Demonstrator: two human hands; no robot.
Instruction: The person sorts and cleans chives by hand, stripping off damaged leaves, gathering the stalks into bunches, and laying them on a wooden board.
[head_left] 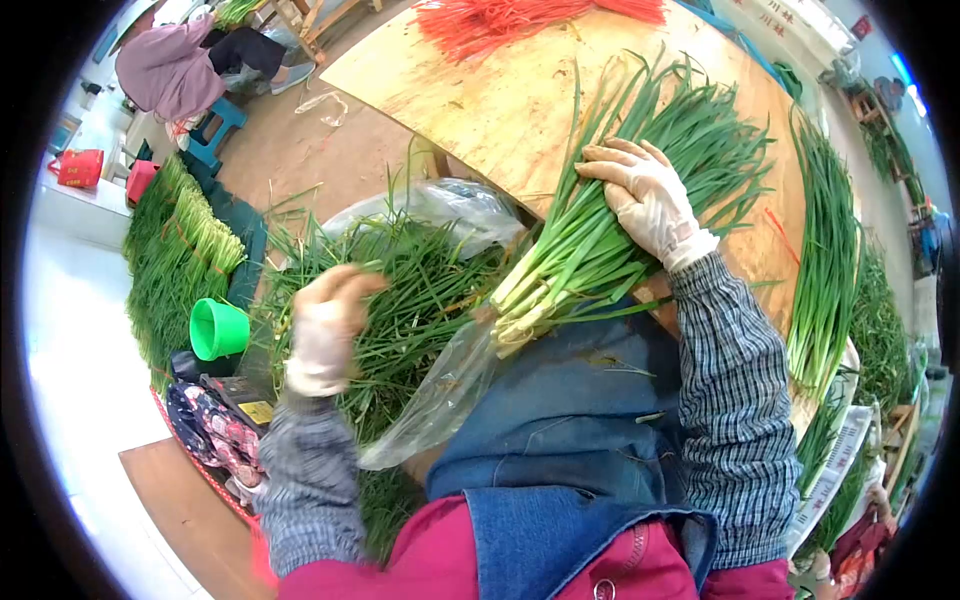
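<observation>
A loose bunch of garlic chives [560,240] lies slantwise over the table's near edge, its pale stem ends toward my lap and its green leaves fanned out on the wood. My right hand [640,195], in a thin whitish glove, rests over the middle of this bunch with the fingers curved across the stems. To the left, my left hand [335,320] hovers over a heap of loose green leaves [430,290]. Motion smears its fingers; a pale green bit may show at the fingertips. Clear plastic sheeting [435,400] hangs beside my knee.
Red ties [500,22] lie at the far side of the wooden table [440,85]. Another chive bundle [825,260] sits along its right edge. At left are a green cup [219,329] and stacked chives [170,260]. A seated person [170,65] works at upper left near a blue stool [212,130].
</observation>
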